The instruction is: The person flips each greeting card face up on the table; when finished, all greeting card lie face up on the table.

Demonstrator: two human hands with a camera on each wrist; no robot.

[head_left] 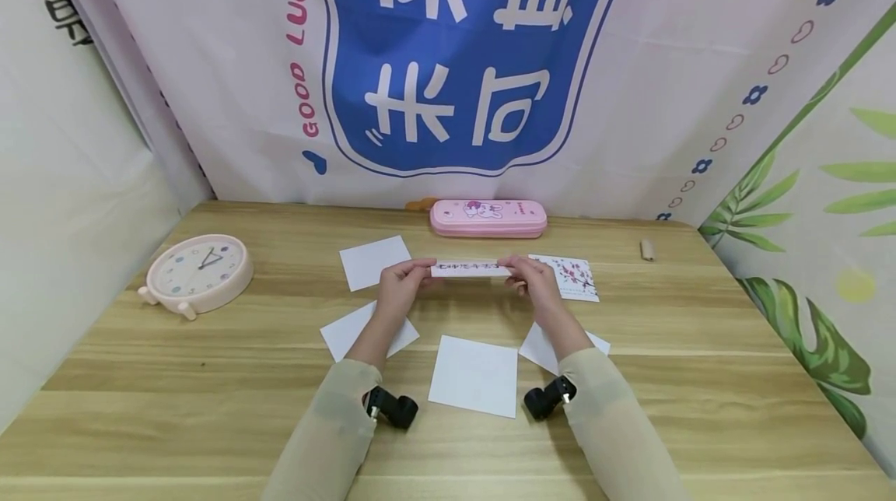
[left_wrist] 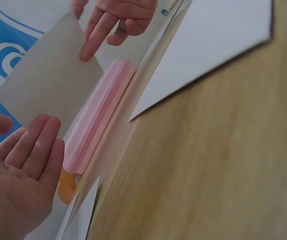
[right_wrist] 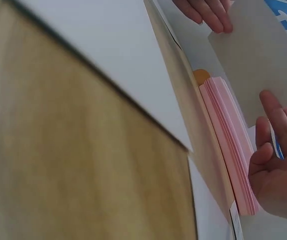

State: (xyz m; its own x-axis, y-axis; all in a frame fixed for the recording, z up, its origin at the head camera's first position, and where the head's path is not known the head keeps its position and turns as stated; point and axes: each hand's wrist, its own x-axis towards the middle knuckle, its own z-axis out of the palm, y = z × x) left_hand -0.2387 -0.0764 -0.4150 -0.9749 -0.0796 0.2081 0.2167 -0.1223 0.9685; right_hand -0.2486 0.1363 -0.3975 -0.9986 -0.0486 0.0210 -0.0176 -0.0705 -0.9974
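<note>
Both hands hold a white card (head_left: 470, 269) up above the middle of the table, tilted so that it looks like a narrow strip in the head view. Dark writing shows on its upper face; the plain underside appears in the left wrist view. My left hand (head_left: 400, 287) pinches the card's left end, thumb on top and fingers beneath. At the opposite end, my right hand (head_left: 535, 283) pinches it likewise. A card with red blossoms (head_left: 574, 277) lies on the table just beyond the right hand. Near the left hand lies a blank white card (head_left: 374, 261).
More white cards lie below the left forearm (head_left: 344, 330), in the front middle (head_left: 474, 376) and below the right forearm (head_left: 539, 349). A pink pencil case (head_left: 488, 219) stands at the back edge. A clock (head_left: 199, 274) lies at left, a small beige object (head_left: 647, 250) at right.
</note>
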